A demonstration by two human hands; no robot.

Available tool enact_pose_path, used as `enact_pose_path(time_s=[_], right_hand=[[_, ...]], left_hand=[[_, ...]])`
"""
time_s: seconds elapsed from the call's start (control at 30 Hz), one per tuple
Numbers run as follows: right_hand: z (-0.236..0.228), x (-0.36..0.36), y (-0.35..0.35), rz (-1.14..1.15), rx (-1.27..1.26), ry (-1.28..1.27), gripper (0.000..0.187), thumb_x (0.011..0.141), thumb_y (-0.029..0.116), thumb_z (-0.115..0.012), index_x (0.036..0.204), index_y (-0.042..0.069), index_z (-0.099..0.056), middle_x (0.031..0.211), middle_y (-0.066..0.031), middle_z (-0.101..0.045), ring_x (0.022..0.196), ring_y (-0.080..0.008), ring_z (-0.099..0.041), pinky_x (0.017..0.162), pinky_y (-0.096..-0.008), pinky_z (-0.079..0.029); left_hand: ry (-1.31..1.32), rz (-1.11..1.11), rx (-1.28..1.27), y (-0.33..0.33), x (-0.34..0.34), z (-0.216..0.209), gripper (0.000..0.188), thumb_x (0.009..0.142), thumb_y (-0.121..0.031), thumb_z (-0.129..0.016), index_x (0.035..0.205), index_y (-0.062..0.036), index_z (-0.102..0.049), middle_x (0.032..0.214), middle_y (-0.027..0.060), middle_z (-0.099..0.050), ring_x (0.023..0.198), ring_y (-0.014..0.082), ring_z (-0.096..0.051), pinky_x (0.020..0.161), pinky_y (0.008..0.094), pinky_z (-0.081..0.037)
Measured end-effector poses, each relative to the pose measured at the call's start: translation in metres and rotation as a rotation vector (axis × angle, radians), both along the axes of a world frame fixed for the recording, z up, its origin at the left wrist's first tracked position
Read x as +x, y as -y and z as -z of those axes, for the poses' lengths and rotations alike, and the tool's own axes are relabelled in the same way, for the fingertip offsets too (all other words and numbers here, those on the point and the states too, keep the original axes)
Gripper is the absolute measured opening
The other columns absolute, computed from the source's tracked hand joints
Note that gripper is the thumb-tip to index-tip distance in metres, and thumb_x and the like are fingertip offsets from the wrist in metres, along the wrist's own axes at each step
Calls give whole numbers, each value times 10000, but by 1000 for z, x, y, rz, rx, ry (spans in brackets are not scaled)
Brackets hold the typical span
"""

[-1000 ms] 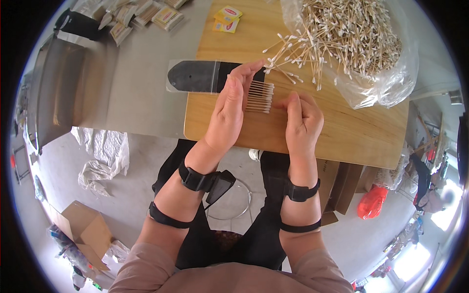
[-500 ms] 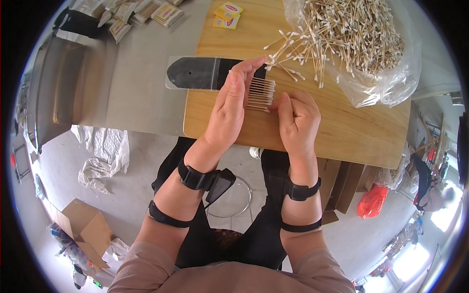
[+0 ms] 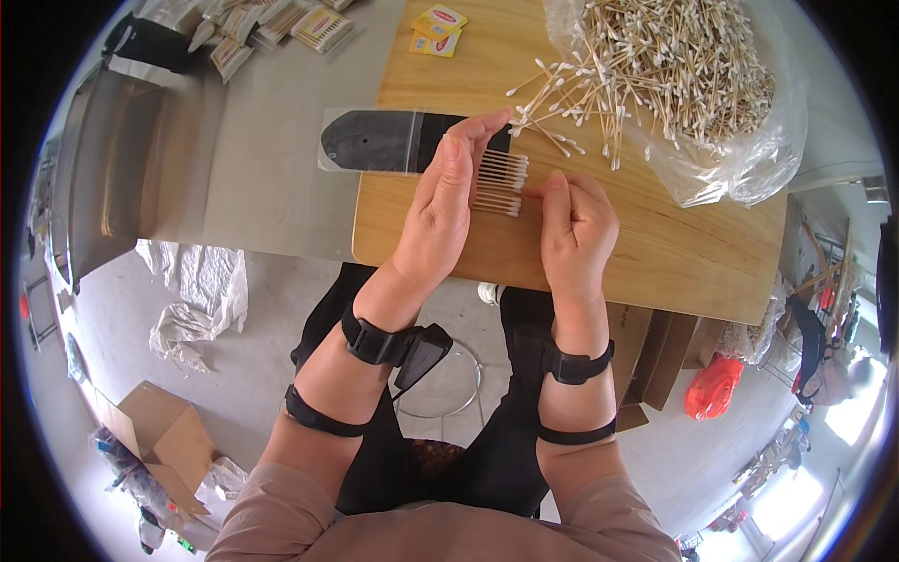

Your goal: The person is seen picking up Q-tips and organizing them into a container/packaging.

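My left hand (image 3: pixel 447 192) stands on edge on the wooden board, its fingers stretched out together. Its palm side faces a row of cotton swabs (image 3: pixel 503 169) lying side by side, and their far ends are hidden behind the hand. A narrow gap splits the row, leaving a smaller group of swabs (image 3: pixel 496 202) nearer to me. At the row's white tips is my right hand (image 3: pixel 579 220), fingers curled in and index fingertip pointing at the gap. I see nothing held in it. Partly behind my left hand lies a black pouch (image 3: pixel 370 140) with a clear edge and rounded end.
A clear plastic bag (image 3: pixel 782 140) heaped with cotton swabs (image 3: pixel 684 75) spills onto the board (image 3: pixel 674 253) at the far right. Yellow cards (image 3: pixel 436 30) lie at the far edge. Packed swabs (image 3: pixel 321 28) and a metal bin (image 3: pixel 103 169) stand on the grey table to the left.
The row of swabs has parted into two groups, with a gap at my right index fingertip. My right hand has shifted slightly to the right; my left hand has barely moved.
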State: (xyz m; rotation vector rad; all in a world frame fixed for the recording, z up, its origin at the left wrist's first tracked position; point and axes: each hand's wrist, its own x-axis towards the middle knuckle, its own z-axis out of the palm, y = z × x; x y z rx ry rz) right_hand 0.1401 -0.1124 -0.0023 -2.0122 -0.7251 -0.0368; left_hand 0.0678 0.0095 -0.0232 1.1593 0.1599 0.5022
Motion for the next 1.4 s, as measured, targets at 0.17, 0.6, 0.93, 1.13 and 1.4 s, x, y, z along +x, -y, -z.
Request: enact_pose_path(time_s=[0.17,0.6,0.93,1.13,1.4], right_hand=[[1,1,-1,-1,22,16,231,865,36,-617,639,35,-661,619,-99,-566,597,-287,-531,547,-377,-409],[3,1,-2,41,22,6,223,882,53,-610,667,31,-669,622,-106,-561,602,-301,-530,565,-384,-417],[1,1,-2,57,-43,0,211,898,70,-603,707,36,-685,619,-104,-543,590,-301,-520,553,-388,-408],[2,2,-3,32,-90,75,213,910,93,-595,726,45,-690,628,-103,-546,597,-303,-525,561,-392,-414],[3,3,-5,50,-89,91,211,917,107,-594,738,44,-688,632,-102,-546,602,-306,-526,564,-395,-416]], left_hand=[[4,9,1,0,0,-1,626,1054,-448,-162,1378,45,-371,1447,173,-393,1404,254,-294,1203,374,-145],[23,-3,-51,0,0,0,581,1061,-430,-228,1363,30,-414,1413,130,-426,1382,225,-318,1183,358,-183],[2,-5,-26,1,0,-1,607,1060,-423,-162,1361,54,-387,1435,183,-406,1394,254,-313,1203,378,-152],[6,-3,4,0,0,-2,601,1063,-414,-161,1359,56,-390,1431,185,-410,1393,257,-315,1201,381,-158],[1,-13,-22,2,1,0,603,1062,-420,-166,1357,53,-394,1424,185,-420,1385,260,-327,1196,381,-167]])
